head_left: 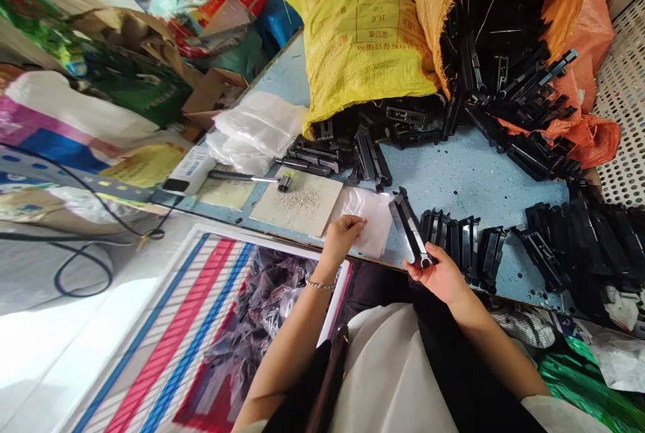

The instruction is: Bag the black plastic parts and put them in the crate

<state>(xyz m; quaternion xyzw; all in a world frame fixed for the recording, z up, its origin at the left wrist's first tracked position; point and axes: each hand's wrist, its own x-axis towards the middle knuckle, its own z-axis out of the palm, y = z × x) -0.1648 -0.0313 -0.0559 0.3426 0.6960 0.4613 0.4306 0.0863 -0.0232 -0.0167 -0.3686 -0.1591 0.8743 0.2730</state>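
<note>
My right hand (437, 276) is closed around the near end of a long black plastic part (409, 228), holding it slanted above the blue table (453, 181). My left hand (344, 234) rests with curled fingers on a thin clear plastic bag (370, 218) lying flat at the table's near edge; it seems to pinch the bag's edge. A silver bracelet circles that wrist. A row of similar black parts (463, 241) stands just right of the held one.
A yellow sack (360, 23) and an orange sack (579, 50) spill many black parts at the back. A tan board with small screws (301, 202), a screwdriver (252, 178) and stacked clear bags (256, 127) lie left. A striped sack of wrapped parts (252, 312) stands below the table.
</note>
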